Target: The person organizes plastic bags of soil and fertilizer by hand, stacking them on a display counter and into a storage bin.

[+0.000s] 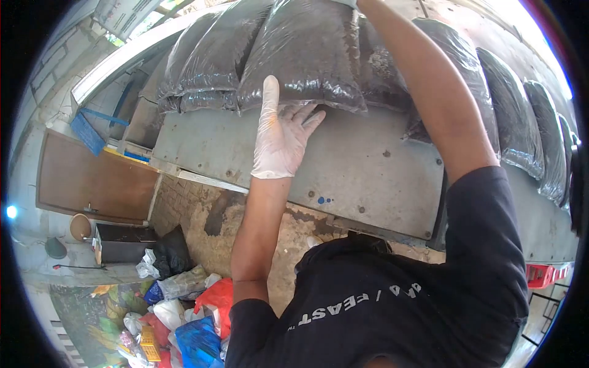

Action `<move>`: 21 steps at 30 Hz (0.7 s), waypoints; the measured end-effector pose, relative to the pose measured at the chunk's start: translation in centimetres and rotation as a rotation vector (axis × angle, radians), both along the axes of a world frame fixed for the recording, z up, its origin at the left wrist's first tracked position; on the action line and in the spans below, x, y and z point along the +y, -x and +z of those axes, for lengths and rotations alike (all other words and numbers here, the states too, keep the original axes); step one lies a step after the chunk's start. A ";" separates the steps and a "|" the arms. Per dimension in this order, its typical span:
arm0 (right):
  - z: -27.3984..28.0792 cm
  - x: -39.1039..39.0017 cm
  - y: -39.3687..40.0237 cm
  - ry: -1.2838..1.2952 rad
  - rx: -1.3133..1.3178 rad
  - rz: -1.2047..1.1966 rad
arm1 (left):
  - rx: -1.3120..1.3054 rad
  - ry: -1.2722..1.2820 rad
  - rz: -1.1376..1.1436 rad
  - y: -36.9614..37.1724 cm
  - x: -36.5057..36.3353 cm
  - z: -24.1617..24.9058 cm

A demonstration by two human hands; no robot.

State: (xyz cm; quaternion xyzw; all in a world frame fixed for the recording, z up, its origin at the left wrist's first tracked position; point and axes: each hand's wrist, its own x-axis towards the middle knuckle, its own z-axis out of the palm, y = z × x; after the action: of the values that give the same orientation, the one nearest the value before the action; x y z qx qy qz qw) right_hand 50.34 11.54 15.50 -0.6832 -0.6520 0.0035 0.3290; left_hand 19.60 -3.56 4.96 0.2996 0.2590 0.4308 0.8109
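Observation:
A clear plastic bag packed with dark, soil-like material lies on a grey metal-topped table, its near end toward me. My left hand, in a white glove, is palm up at that near edge. Its thumb points up against the bag's lower left part, and its fingers are spread right at the bottom edge. My right arm reaches over the bag's right side toward its far end. Only a sliver of my right hand's glove shows at the top of the view; its fingers are hidden.
More filled bags stand left and right along the grey table. Below left are a brown door, a black cabinet, a black sack and a heap of coloured plastic bags. A red crate sits far right.

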 end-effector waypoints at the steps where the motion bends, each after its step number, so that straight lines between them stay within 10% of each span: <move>1: -0.1 0.1 0.0 -0.022 -0.008 -0.001 | -0.002 -0.002 -0.001 0.1 -0.1 0.0; 21: 0.8 -8.0 3.9 -0.033 -0.228 0.120 | -0.119 0.012 0.006 1.6 -4.1 1.1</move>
State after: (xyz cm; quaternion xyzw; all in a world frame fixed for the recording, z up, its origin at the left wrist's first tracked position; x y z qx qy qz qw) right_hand 46.40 3.51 16.33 -0.6333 -0.7249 -0.0651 0.2633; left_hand 17.97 -7.63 6.03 0.2677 0.2138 0.4486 0.8255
